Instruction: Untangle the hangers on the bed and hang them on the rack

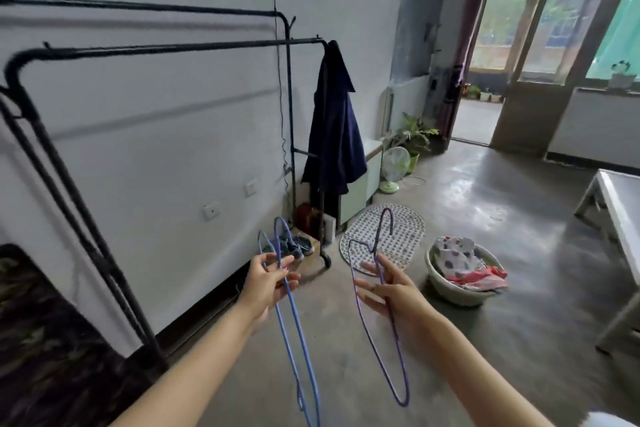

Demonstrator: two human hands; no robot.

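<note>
Light, stiff, slippery wire: blue hanger (294, 322) pinched near its hook in left hand (268, 282), purple hanger (384, 319) gripped likewise in right hand (391, 291), best held there.

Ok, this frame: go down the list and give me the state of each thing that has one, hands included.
left hand: fingers pinching the blue hangers
blue hangers: held, hanging down, apparently two
right hand: fingers spread, holding the purple hanger
purple hanger: held, separate from the blue ones
rack: rails bare of hangers
dark jacket: hanging at the rack's end
basin: on the floor, holding clothes
door: open
</note>
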